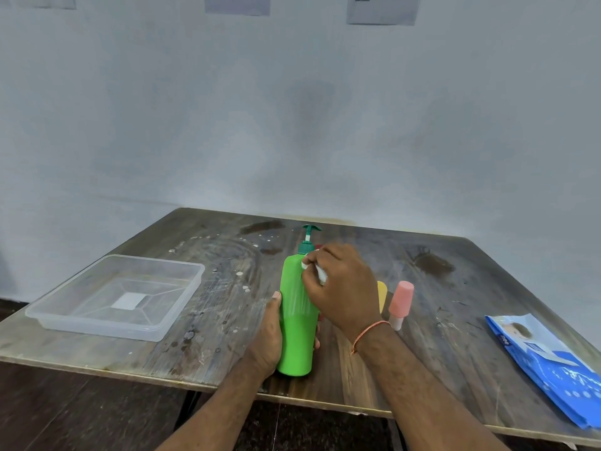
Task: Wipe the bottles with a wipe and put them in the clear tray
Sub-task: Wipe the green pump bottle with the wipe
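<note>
A worn, stained dark wooden table (455, 320) carries a clear, shallow, square plastic tray (58, 315), the landmark at its left. Well right of the tray lies a pink capped bottle (401, 302), with a yellow bottle (381, 292) just beside it. Farthest from the tray, at the right edge, lies a blue wipes packet (549, 362).

On the table (422, 281), the tray (182, 320) lies to my left, with nothing in it. At centre, near the front edge, my left hand (266, 336) holds the pump bottle (297, 336); my right hand (341, 284) presses the wipe (320, 273) to its upper part. Just right of that hand lie two smaller bottles (401, 301), one partly hidden behind it. The wipes pack (546, 362) lies at far right, near the edge.
</note>
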`<move>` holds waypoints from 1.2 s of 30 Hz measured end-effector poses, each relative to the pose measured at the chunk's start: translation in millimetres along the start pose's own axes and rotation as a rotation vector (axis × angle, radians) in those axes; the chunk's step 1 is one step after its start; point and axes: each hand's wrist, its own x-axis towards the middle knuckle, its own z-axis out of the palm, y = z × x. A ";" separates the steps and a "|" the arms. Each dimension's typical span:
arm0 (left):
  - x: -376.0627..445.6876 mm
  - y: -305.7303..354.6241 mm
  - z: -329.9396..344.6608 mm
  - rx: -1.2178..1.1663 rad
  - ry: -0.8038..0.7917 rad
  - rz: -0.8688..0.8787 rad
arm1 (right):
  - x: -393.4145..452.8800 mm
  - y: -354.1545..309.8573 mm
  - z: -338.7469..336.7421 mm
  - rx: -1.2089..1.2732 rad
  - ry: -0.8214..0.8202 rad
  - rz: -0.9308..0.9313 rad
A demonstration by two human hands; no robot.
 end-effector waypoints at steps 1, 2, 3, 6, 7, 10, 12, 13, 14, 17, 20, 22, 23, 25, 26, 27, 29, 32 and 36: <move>0.1 -0.5 -0.4 -0.003 -0.005 -0.002 | 0.8 -2.2 1.1 -0.001 0.007 -0.007; 0.7 -1.5 -1.4 -0.004 -0.005 -0.002 | 1.3 -4.4 2.2 -0.003 -0.006 -0.026; 1.1 -2.3 -2.6 -0.005 -0.001 0.002 | 1.4 -6.4 2.8 -0.009 -0.037 -0.050; 3.7 -2.9 -3.0 -0.002 -0.002 0.012 | 3.4 -7.6 1.4 -0.045 -0.102 -0.101; 3.7 -2.7 -2.4 -0.003 0.000 0.008 | 5.2 -6.8 0.7 -0.057 -0.102 -0.095; 3.3 -1.0 -1.6 -0.013 0.004 0.000 | 11.0 -7.6 1.6 -0.102 -0.072 -0.052; 4.0 -1.4 -2.9 -0.012 -0.006 0.002 | 13.9 -11.2 3.7 -0.105 -0.071 -0.057; 4.6 -2.5 -4.2 -0.004 -0.008 0.006 | 14.8 -12.7 4.5 -0.098 -0.088 -0.090; 5.5 -3.6 -5.0 0.001 -0.011 0.011 | 14.7 -13.9 5.3 -0.097 -0.122 -0.143; 8.0 -4.9 -5.8 -0.001 -0.021 0.009 | 11.1 -14.2 5.9 -0.146 -0.220 -0.257; 8.8 -3.2 -3.5 -0.003 -0.033 0.002 | 13.8 -12.5 4.6 -0.178 -0.181 -0.203; 11.0 -5.5 -5.2 -0.005 -0.019 0.009 | 17.2 -14.8 5.6 -0.168 -0.162 -0.174; 11.1 -6.0 -6.3 -0.012 -0.002 0.007 | 18.6 -17.2 6.3 -0.159 -0.175 -0.176; 11.8 -6.5 -6.6 -0.032 0.020 0.008 | 18.1 -20.2 7.7 -0.147 -0.247 -0.218; 12.0 -6.6 -5.5 -0.038 0.025 0.012 | 16.9 -20.9 7.4 -0.153 -0.278 -0.241; 11.5 -5.9 -3.9 -0.041 0.031 0.015 | 16.2 -20.5 6.5 -0.170 -0.290 -0.251; 10.5 -4.0 -0.6 -0.050 0.042 0.012 | 18.1 -18.6 4.9 -0.199 -0.279 -0.232; 9.4 -2.8 -0.4 -0.023 0.046 0.020 | 23.2 -20.0 6.9 -0.211 -0.246 -0.195; 9.2 -4.7 -1.3 0.001 0.061 0.030 | 20.6 -27.5 8.6 -0.201 -0.307 -0.214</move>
